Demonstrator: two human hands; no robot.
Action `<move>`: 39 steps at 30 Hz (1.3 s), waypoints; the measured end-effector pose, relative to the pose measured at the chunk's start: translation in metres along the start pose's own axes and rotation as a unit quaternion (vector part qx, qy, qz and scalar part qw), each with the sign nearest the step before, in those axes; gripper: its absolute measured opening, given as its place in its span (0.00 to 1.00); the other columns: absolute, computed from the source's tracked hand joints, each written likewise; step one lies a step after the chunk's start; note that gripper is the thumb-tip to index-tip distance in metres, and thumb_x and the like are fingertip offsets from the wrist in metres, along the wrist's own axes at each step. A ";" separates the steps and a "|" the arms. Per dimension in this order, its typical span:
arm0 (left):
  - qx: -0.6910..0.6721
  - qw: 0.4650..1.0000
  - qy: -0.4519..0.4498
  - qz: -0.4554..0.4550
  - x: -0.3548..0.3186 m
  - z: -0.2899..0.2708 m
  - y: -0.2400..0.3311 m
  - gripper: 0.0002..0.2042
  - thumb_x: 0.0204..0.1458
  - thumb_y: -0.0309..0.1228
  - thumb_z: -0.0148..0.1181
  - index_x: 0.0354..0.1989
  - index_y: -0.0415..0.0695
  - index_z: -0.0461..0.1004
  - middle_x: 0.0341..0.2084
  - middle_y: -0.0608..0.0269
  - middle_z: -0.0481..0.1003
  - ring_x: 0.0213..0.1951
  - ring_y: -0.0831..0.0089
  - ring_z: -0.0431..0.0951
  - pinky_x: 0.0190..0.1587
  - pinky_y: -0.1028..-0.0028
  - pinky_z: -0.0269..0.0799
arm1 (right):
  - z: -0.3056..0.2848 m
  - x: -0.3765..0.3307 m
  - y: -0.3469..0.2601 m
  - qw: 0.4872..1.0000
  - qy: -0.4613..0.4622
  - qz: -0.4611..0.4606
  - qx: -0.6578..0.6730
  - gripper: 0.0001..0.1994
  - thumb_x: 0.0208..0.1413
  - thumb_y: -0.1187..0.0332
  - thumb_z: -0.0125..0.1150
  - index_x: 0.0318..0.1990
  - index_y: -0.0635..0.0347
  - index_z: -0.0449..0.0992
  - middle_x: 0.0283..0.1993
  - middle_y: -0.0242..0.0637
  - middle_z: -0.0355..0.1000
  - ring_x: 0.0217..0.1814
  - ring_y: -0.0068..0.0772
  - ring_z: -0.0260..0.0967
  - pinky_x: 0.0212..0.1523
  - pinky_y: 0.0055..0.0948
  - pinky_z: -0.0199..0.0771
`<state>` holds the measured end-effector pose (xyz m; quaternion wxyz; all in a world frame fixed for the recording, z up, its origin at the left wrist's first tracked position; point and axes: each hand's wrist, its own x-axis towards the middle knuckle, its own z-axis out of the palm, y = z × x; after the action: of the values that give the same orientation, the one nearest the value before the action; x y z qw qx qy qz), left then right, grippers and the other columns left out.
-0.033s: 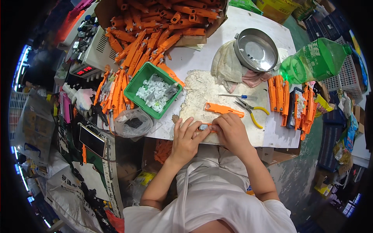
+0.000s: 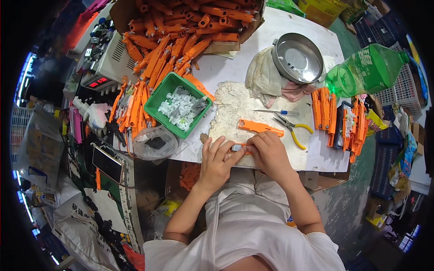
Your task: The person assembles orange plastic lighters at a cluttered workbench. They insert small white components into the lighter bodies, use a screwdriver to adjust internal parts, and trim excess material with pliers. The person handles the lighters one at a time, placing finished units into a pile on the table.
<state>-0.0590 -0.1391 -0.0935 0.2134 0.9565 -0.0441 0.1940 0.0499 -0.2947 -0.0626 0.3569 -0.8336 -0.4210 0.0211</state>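
At the front edge of the worktable, my left hand [image 2: 215, 163] and my right hand [image 2: 270, 156] meet over a small orange plastic housing [image 2: 238, 147] with a grey piece inside. My left thumb and fingers close on its left end. The right fingertips pinch at its other end; what lies beneath them is hidden. Just beyond, a longer orange housing half [image 2: 261, 128] lies on the worn pale board [image 2: 230, 99]. Yellow-handled pliers [image 2: 296, 128] rest to its right with jaws apart, and a thin screwdriver [image 2: 276, 111] with a blue handle lies behind.
A green bin [image 2: 149, 107] of small white parts stands left. Orange housings [image 2: 165, 49] heap behind it, and more [image 2: 323, 108] stand in a row at right. A round metal pan [image 2: 300, 58] sits on a cloth [image 2: 262, 74] beside a tilted green bottle [image 2: 366, 72].
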 end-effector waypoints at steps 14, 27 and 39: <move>0.009 0.999 -0.033 0.003 0.001 -0.002 -0.001 0.23 0.45 0.17 0.51 0.48 0.59 0.74 0.49 0.62 0.64 0.58 0.59 0.59 0.61 0.49 0.51 | -0.008 0.006 -0.002 0.996 -0.043 0.060 0.042 0.06 0.47 0.72 0.62 0.32 0.60 0.73 0.31 0.37 0.69 0.36 0.40 0.66 0.39 0.35 0.66; -0.089 0.995 0.029 -0.042 0.014 -0.026 -0.001 0.19 0.48 0.23 0.57 0.51 0.39 0.69 0.48 0.54 0.69 0.57 0.54 0.62 0.59 0.57 0.55 | -0.024 0.009 0.028 0.996 0.031 0.019 -0.076 0.15 0.45 0.71 0.64 0.43 0.59 0.75 0.43 0.36 0.70 0.47 0.40 0.64 0.49 0.36 0.64; -0.093 0.995 -0.014 -0.039 0.024 -0.042 -0.014 0.20 0.41 0.32 0.67 0.45 0.43 0.75 0.43 0.61 0.72 0.56 0.57 0.63 0.59 0.58 0.54 | -0.032 -0.007 -0.003 0.996 -0.046 -0.057 -0.053 0.16 0.44 0.68 0.64 0.43 0.59 0.75 0.39 0.34 0.69 0.46 0.36 0.65 0.52 0.37 0.62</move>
<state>-0.0491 -0.1084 -0.0543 0.3086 0.9359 -0.0275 0.1674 0.0537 -0.3173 -0.0387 0.2936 -0.8240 -0.4844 0.0166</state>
